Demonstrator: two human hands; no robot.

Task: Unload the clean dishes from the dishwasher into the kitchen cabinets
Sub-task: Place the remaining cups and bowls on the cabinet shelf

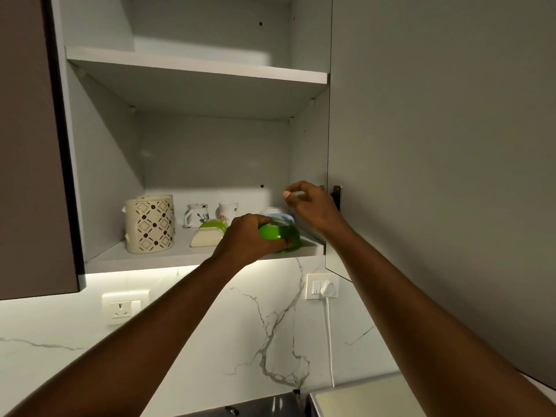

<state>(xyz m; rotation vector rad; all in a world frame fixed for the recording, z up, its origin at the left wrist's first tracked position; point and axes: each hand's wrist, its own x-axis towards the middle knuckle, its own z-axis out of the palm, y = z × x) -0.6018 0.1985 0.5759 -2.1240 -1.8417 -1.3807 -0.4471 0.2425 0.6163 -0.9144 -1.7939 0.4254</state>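
Two shelves were seen in the open cabinet (99,164). On the lower shelf's near right edge a green bowl (281,234) was gripped by the left hand (249,236), fingers curled round its left side. The right hand (310,206) was held loosely curled above it, holding nothing.

The left hand (251,236) grips a green bowl (281,236) on the cabinet shelf (168,257) while the right hand (310,206) hovers loosely curled above it.

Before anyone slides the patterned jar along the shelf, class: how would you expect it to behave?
The patterned jar looks like glazed ceramic, so probably heavy and chippable. Its base is broad and flat on the shelf, so it should slide rather than tip or roll. The glossy surface may be slippery to hold.
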